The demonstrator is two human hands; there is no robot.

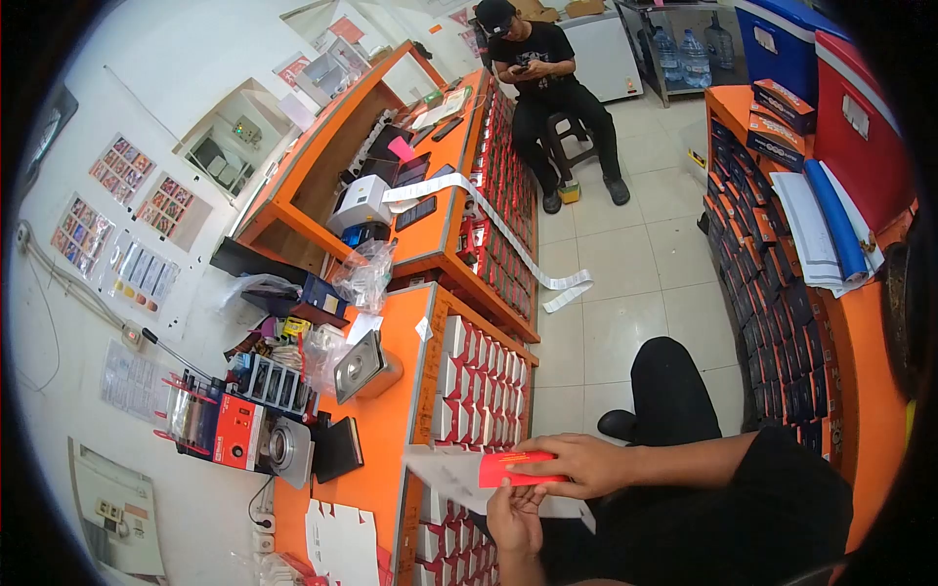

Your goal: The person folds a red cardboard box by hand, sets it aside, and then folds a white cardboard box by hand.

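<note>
My right hand (567,463), its arm coming in from the right, has its fingers closed over a red panel on a flat white paperboard sheet (449,471). The red panel (498,469) carries small yellowish print. From below, my left hand (516,516) grips the lower edge of the same sheet near the red part, fingers bent up against it. The sheet is held above my lap, beside the orange counter (396,430). Part of it is hidden behind both hands.
White-and-red boxes (469,396) are stacked under the counter. On top stand a red sealing machine (234,435), a metal container (366,369) and flat white card (342,542). A printer (360,202) trails long paper. Another person (542,78) sits holding a phone. Dark boxes (772,293) fill the right shelf.
</note>
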